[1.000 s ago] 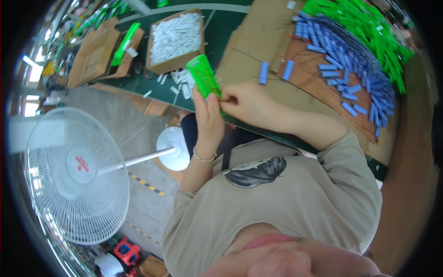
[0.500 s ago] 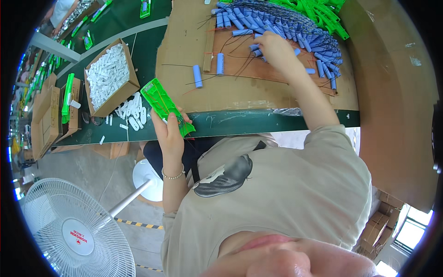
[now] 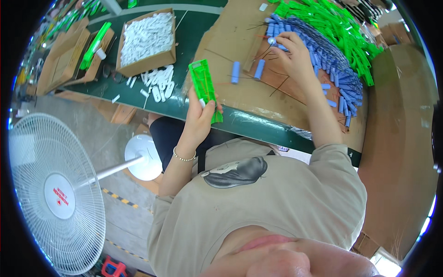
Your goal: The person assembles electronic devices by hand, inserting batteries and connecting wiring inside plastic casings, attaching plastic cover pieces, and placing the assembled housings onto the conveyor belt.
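My left hand (image 3: 198, 121) is closed round the lower end of a bright green plastic housing (image 3: 201, 77), held above the table's front edge. Its hollow side, with thin wires inside, faces up. Over the cardboard sheet, my right hand (image 3: 297, 57) pinches a blue cylindrical battery cell (image 3: 281, 46) with thin wire leads, its pale end turned toward me. Two wired cells, one (image 3: 236, 72) nearer the housing and another (image 3: 259, 69) beside a wooden strip, lie apart from the rest. Beyond my right hand spreads a large heap of blue cells (image 3: 339, 76).
Green housings (image 3: 327, 25) are piled behind the cells. A cardboard box (image 3: 152, 64) of small white plastic pieces stands at left, with loose white pieces (image 3: 159, 81) before it. A tall cardboard wall (image 3: 399, 120) rises at right. A floor fan (image 3: 60, 198) stands at lower left.
My right hand has drawn back slightly from the heap with a blue cell in its fingers. The green housing in my left hand is turned more upright. The whole view has shifted.
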The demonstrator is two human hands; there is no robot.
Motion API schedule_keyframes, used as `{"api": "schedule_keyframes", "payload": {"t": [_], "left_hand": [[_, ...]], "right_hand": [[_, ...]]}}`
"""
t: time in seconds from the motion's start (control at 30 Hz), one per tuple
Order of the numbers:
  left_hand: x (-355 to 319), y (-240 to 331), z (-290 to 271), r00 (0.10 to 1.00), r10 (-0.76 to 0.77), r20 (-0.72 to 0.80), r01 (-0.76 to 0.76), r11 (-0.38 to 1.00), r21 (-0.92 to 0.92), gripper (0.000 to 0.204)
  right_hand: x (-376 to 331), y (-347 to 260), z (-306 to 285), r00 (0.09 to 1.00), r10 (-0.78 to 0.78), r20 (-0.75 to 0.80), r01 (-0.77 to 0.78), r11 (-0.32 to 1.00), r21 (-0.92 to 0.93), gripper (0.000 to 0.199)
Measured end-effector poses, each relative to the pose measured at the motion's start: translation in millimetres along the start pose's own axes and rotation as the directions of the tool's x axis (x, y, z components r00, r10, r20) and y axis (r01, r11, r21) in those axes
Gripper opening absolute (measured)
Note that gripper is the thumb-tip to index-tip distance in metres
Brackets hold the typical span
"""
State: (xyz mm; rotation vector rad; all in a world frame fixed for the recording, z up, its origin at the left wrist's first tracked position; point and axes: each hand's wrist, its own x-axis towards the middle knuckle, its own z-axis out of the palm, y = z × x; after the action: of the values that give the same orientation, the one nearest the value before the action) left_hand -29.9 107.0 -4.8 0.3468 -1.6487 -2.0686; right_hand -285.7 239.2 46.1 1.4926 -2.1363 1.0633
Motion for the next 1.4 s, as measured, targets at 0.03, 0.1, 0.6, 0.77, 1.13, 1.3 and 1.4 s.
{"api": "schedule_keyframes", "payload": {"t": [0.03, 0.1, 0.6, 0.77, 1.13, 1.3, 1.4], "left_hand": [[0.0, -2.0, -2.4, 1.0, 0.0, 0.01, 0.0, 1.0, 0.027, 0.05], [-0.5, -1.9, -1.3, 0.999, 0.024, -0.024, -0.023, 0.997, 0.076, 0.049], [-9.0, -4.7, -20.3, 0.984, 0.173, -0.037, -0.148, 0.921, 0.359, 0.058], [-14.8, 4.4, -40.0, 0.99, 0.13, 0.045, -0.133, 0.989, 0.071, 0.05], [-28.5, 4.9, -84.4, 0.962, 0.034, -0.272, -0.103, 0.964, -0.244, 0.022], [-33.8, 2.6, -96.6, 0.952, 0.02, -0.306, -0.099, 0.964, -0.247, 0.022], [-34.2, -1.1, -102.0, 0.948, -0.007, -0.319, -0.073, 0.969, -0.237, 0.022]], "right_hand": [[-7.7, -16.2, 14.9, 0.997, 0.073, 0.035, -0.079, 0.97, 0.228, 0.019], [-20.9, -69.6, 37.6, 0.952, 0.223, 0.209, -0.305, 0.736, 0.604, 0.02], [-19.0, -140.1, 76.5, 0.914, 0.185, 0.362, -0.336, 0.845, 0.416, 0.032], [-2.2, -147.7, 91.8, 0.797, 0.165, 0.58, -0.595, 0.054, 0.802, 0.043], [135.6, -115.5, 200.1, 0.937, -0.104, 0.333, -0.017, 0.939, 0.343, 0.025], [180.1, -92.5, 268.7, 0.786, -0.323, 0.527, 0.301, 0.945, 0.13, 0.02], [179.2, -89.3, 287.6, 0.716, -0.403, 0.57, 0.438, 0.895, 0.084, 0.02]]}}
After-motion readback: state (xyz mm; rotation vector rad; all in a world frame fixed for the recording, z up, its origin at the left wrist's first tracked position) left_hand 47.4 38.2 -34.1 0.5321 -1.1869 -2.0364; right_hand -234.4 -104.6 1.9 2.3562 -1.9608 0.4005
